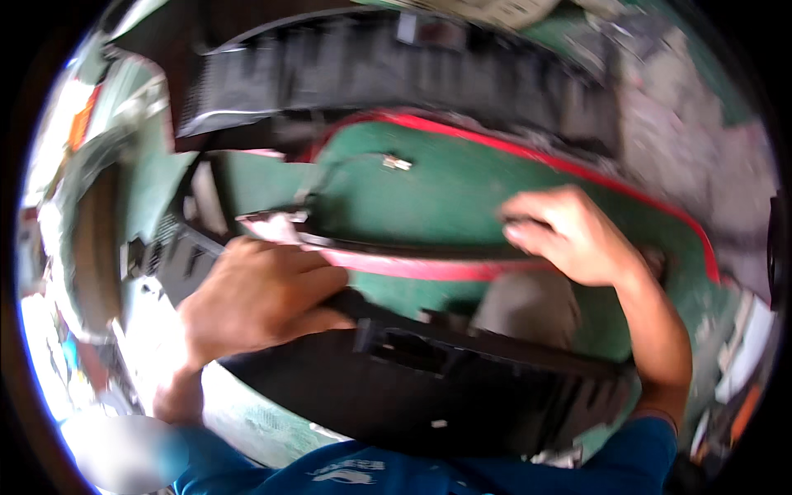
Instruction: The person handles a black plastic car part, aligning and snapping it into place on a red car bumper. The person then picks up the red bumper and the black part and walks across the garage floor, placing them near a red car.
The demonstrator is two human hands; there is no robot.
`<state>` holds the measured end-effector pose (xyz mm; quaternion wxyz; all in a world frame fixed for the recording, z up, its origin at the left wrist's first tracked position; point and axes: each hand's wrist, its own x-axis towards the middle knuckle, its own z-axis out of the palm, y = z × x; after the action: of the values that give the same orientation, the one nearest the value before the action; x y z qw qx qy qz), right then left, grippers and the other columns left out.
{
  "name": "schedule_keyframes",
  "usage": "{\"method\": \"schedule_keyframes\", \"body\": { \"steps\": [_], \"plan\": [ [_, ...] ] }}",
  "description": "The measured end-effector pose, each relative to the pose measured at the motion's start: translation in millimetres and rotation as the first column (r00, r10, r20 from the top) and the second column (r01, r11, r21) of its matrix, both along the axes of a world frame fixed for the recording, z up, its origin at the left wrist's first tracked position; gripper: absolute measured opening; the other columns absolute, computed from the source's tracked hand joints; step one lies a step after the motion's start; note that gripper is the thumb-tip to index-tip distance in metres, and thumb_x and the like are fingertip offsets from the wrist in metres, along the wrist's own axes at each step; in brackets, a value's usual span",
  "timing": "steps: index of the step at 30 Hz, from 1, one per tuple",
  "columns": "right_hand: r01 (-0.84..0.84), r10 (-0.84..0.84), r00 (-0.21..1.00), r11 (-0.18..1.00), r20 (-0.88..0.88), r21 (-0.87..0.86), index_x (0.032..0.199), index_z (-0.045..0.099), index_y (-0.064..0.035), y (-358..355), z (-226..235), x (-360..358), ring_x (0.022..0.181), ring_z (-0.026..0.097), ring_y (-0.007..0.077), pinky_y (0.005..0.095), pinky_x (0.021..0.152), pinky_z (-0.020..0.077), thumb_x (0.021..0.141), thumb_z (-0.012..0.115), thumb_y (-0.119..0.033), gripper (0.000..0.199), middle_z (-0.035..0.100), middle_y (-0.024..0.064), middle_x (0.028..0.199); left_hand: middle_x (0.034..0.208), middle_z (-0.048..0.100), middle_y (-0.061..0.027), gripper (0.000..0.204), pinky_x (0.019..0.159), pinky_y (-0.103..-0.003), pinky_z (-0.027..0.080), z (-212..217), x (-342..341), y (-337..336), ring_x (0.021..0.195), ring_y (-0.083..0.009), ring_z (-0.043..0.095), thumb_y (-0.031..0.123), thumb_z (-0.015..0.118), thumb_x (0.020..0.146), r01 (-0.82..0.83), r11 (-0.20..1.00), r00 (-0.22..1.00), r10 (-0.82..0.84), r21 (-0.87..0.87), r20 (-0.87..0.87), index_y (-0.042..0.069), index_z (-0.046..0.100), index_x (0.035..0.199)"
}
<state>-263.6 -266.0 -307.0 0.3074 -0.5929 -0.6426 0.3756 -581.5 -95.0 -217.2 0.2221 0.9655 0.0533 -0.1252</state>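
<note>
A: Straight to the middle of the picture: a big black plastic panel (462, 388) lies across the lower half of the view, close to the person's body, ribbed and slotted along its upper edge.

B: And both hands are on the job. The left hand (260, 301) sits at the panel's left end, fingers curled over its upper edge where a red strip (412, 268) runs across. That reads as a grip on the panel, though the blur hides the fingertips.

A: The right hand (565, 235)?

B: Higher and to the right, fingers bent and pressed down at the right end of that red strip. Whether it clutches anything or only presses, I cannot tell; the frame is smeared there.

A: Underneath it all, a green surface (462, 186) edged with a red rim (577, 169) that curves round the far side.

B: A small metal connector (397, 162) on a thin dark wire lies on the green, well apart from both hands, up towards the rim.

A: Further back, a second black ribbed panel (396, 70) arches across the top of the view, beyond the red rim.

B: And at the bottom edge, the person's blue sleeves (371, 470), just below the near panel.
</note>
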Motion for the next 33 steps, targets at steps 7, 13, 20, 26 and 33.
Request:
{"method": "schedule_keyframes", "body": {
  "steps": [7,13,20,26,33],
  "plan": [
    [0.041,-0.055,0.998,0.96,-0.043,-0.279,0.111,0.07,0.0037,-22,0,25,0.069,0.067,0.0151,0.0317,0.066,0.0539,0.099,0.065,-0.016,0.023,0.069,0.0093,0.08,0.08,0.069,-0.0127,0.055,0.061,-0.04,0.054,3,-1,-31,0.068,-0.0308,0.07,0.054,0.069,0.087,-0.046,0.995,0.995,0.038,0.085,0.094,0.0,0.069,0.096],
    [-0.052,-0.009,0.988,0.917,-0.152,-0.395,0.111,0.07,0.0038,-21,-1,31,0.077,0.069,0.0151,0.0321,0.074,0.0558,0.1,0.065,-0.016,0.023,0.075,0.0094,0.089,0.078,0.066,-0.0134,0.066,0.064,-0.043,0.048,29,-41,-2,0.068,-0.0359,0.065,0.066,0.058,0.091,-0.257,0.953,0.966,0.248,0.163,0.073,0.0,0.068,0.095],
    [0.106,-0.131,0.99,0.933,-0.053,-0.343,0.11,0.069,0.0032,-17,9,31,0.084,0.065,0.0131,0.0306,0.078,0.053,0.102,0.061,-0.017,0.023,0.071,0.0082,0.09,0.082,0.068,-0.0207,0.047,0.068,-0.044,0.053,8,-63,28,0.073,-0.0391,0.069,0.038,0.078,0.087,-0.336,0.942,0.941,0.337,0.013,-0.033,-0.003,0.07,0.106],
    [0.142,-0.147,0.989,0.942,0.007,-0.305,0.113,0.068,0.0047,-13,5,21,0.087,0.069,0.0144,0.031,0.08,0.0561,0.102,0.061,-0.013,0.022,0.071,0.0086,0.091,0.091,0.072,-0.0242,0.073,0.079,-0.048,0.055,-6,-45,22,0.083,-0.0446,0.071,0.06,0.069,0.091,-0.359,0.927,0.915,0.328,-0.105,-0.235,-0.004,0.064,0.126],
    [0.328,-0.327,0.938,0.945,-0.112,-0.006,0.112,0.068,0.0018,-39,1,9,0.077,0.071,0.0171,0.0312,0.07,0.0556,0.1,0.067,-0.01,0.018,0.072,0.0126,0.083,0.061,0.061,-0.0183,0.054,0.06,-0.046,0.046,-29,16,20,0.059,-0.0369,0.064,0.047,0.077,0.09,-0.243,0.907,0.958,0.169,-0.343,-0.233,-0.003,0.067,0.108]
  ]
}}
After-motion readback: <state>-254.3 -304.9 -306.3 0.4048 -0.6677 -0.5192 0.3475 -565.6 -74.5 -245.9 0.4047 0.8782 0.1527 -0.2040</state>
